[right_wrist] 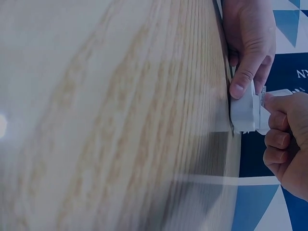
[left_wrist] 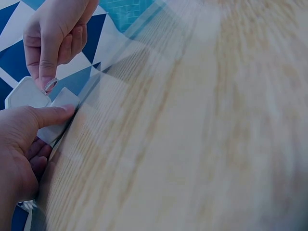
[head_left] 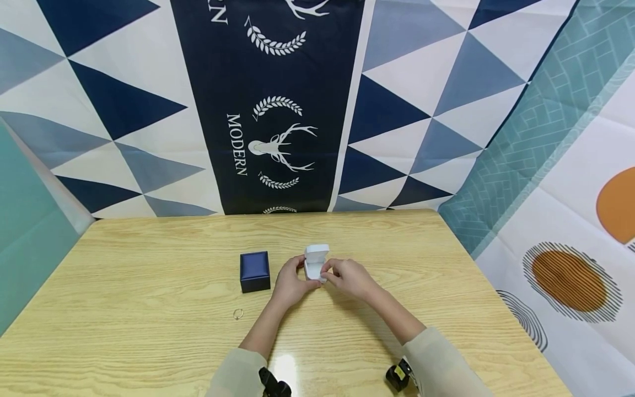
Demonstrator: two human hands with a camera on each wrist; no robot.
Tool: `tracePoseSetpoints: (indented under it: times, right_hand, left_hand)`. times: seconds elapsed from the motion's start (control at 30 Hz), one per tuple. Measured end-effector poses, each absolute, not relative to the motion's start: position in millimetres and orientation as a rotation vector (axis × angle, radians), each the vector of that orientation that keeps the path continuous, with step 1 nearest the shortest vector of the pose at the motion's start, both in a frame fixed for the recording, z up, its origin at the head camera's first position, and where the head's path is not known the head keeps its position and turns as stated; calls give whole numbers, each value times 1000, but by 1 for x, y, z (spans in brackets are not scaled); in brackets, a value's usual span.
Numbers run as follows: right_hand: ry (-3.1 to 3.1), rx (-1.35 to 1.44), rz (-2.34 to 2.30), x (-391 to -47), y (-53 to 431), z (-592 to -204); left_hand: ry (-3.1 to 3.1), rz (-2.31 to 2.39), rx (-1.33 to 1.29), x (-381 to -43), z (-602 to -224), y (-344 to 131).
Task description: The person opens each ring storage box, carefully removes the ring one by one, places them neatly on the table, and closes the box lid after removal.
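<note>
A small white ring box [head_left: 316,252] stands on the table with its lid raised. My left hand [head_left: 289,285] grips it from the left, the thumb along the front of its base in the left wrist view. Thumb and forefinger of my right hand [head_left: 349,275] pinch a silver-coloured ring [left_wrist: 51,85] right at the box's opening. In the right wrist view the ring is seen edge-on, between the base and the lid. The inside of the box is mostly hidden by fingers and ring.
A dark blue box [head_left: 255,270] with a cushioned-looking top sits left of my left hand. Nearer to me, a second ring [head_left: 236,318] lies on the wooden table [head_left: 149,275]. Patterned cloth [head_left: 278,66] hangs behind the table's far edge.
</note>
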State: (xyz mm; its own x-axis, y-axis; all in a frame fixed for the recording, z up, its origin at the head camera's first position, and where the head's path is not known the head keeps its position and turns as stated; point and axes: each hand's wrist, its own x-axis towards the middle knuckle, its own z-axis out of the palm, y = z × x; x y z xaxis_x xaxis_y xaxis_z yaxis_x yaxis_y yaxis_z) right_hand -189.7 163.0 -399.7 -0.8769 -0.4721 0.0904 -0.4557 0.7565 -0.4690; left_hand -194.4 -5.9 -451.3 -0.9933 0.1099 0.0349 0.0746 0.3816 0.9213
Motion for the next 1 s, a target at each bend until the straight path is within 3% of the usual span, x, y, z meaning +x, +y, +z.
tracePoseSetpoints:
  times: [1.0]
  right_hand:
    - [2850, -747, -706, -181, 162, -405]
  left_hand:
    - [2609, 1690, 158, -195, -452, -5]
